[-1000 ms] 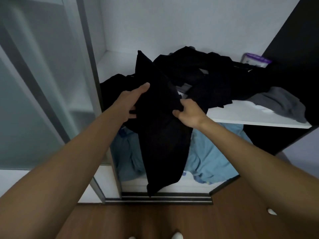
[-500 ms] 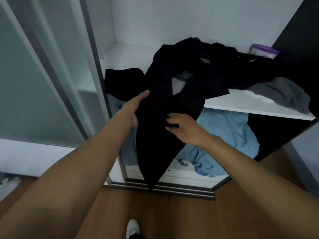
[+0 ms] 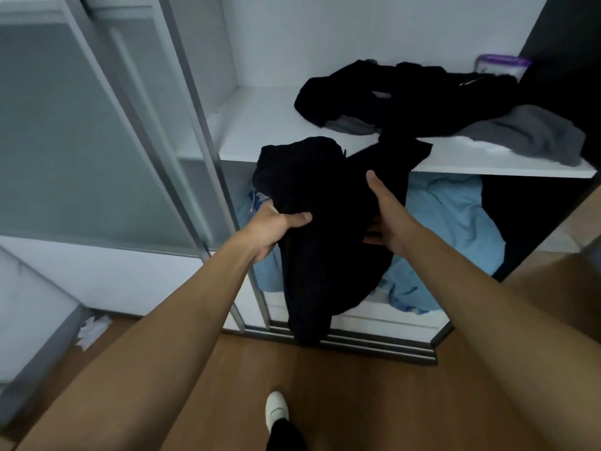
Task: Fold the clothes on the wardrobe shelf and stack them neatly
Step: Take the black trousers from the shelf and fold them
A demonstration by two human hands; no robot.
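Black garment (image 3: 325, 255) between your hands, wardrobe shelf (image 3: 260, 135) just beyond.
Your left hand (image 3: 276, 229) grips its bunched edge; your right hand (image 3: 388, 219) grasps the opposite side; the rest hangs below them.

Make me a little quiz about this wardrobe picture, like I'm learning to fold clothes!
1. True or false: the black garment lies folded flat on the white shelf.
2. What colour is the cloth bundled under that shelf? A red, B light blue, C yellow.
3. Fill in: the black garment is held by ___ hands.
Key: 1 false: it hangs bunched, gripped by the left hand and the right hand. 2 B. 3 two.
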